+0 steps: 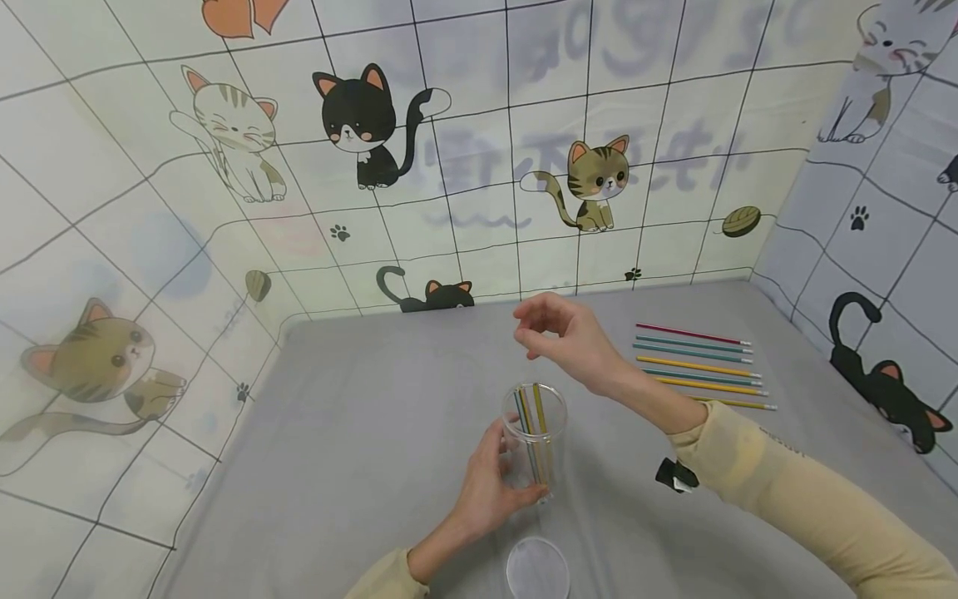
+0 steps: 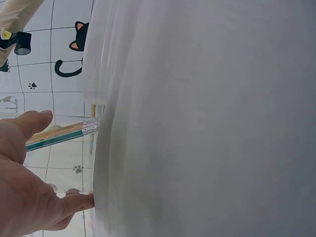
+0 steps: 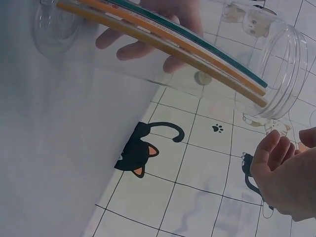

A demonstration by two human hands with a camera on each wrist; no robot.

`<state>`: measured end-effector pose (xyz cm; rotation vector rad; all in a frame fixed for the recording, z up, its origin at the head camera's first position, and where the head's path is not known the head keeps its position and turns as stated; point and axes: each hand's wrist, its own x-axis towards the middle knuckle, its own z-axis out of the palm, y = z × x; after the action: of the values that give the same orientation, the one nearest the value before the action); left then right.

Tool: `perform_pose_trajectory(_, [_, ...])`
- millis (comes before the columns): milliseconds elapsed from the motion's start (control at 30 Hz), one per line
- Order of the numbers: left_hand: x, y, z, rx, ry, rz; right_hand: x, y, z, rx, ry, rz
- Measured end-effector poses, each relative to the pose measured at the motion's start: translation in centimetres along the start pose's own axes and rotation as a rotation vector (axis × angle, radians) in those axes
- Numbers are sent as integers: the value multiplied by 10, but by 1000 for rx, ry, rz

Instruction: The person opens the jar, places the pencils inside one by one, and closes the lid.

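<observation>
My left hand grips a clear jar low on its side, the thumb in front and the fingers curled behind. Open at the top, the jar stands upright on the grey cloth. Inside lean a teal pencil and two yellow pencils, eraser ends down, as the left wrist view shows. Behind and above the jar's rim, my right hand hangs in the air with loosely bent fingers and nothing in them. From the right wrist, that hand appears just beyond the jar's mouth.
A row of several red, teal and yellow pencils lies on the grey tabletop at the right, partly behind the right forearm. A round clear lid lies in front of the jar. Cat-print cloth walls enclose the back and sides.
</observation>
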<state>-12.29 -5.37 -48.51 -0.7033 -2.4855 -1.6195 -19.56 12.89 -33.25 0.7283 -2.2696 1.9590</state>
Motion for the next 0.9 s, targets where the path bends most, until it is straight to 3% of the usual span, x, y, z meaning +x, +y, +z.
perform_pose_trajectory(900, [0, 0, 2, -6, 13, -5, -16, 15, -36, -37, 74, 105])
